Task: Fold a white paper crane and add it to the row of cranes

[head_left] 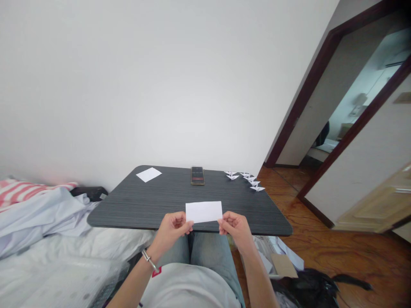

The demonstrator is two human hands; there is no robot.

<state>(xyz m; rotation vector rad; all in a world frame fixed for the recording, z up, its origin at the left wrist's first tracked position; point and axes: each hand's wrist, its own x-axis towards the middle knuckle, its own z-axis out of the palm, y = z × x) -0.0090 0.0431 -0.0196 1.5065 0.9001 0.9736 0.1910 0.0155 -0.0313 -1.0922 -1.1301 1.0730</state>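
Observation:
A white rectangular sheet of paper (204,211), which looks folded, is held up above the front edge of the dark table. My left hand (176,226) pinches its lower left corner between thumb and fingers. At the lower right corner, my right hand (235,224) grips it the same way. Several white folded paper cranes (252,181) stand at the back right of the table. Another white sheet of paper (149,174) lies flat at the back left.
The dark wood-grain table (135,205) stands against a white wall. A phone (197,176) lies at its back middle. Bedding (58,209) is to the left. On the floor at right are papers, a cardboard piece (284,265) and a black bag (314,288).

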